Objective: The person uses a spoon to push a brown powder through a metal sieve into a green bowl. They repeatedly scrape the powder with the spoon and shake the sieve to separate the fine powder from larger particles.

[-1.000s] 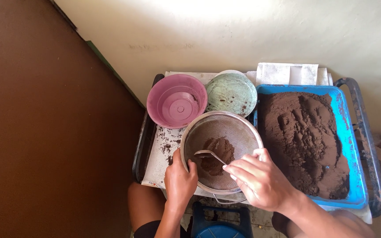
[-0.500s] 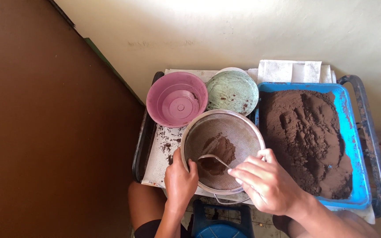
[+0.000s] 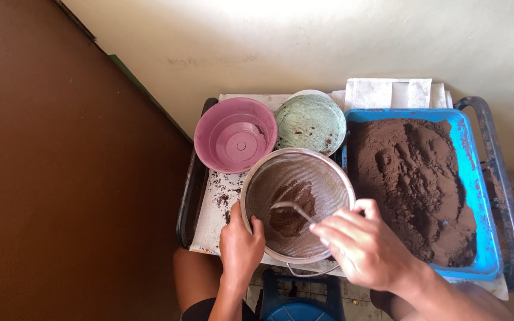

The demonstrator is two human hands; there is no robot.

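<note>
Nearest the camera: person's bare knees and a blue stool (image 3: 295, 303) under the table edge

Left hand (image 3: 240, 249) was clamped on the near-left rim of the round metal sieve (image 3: 297, 205), thumb hooked over the rim, fingers curled under it. Right hand (image 3: 367, 249) was closed around the handle of a metal spoon (image 3: 290, 208), fingers pinched tight, spoon bowl down inside the sieve, touching a small patch of brown powder (image 3: 290, 214) on the mesh

Sieve sat mid-table, on white paper (image 3: 218, 208) speckled with dark crumbs, just left of the blue tray (image 3: 474, 196). Tray was heaped with more brown powder, surface dented and ridged. Tray rim nearly touching the sieve's right edge

Behind the sieve: pink plastic bowl (image 3: 236, 135) at left, no contents visible, and a green speckled bowl (image 3: 310, 123) at right, the two side by side and touching or close to it. Folded white paper (image 3: 391, 93) behind the tray. All of it on a dark cart with a curved rail (image 3: 495, 154) at the right. Cream wall beyond, brown surface at left
</note>
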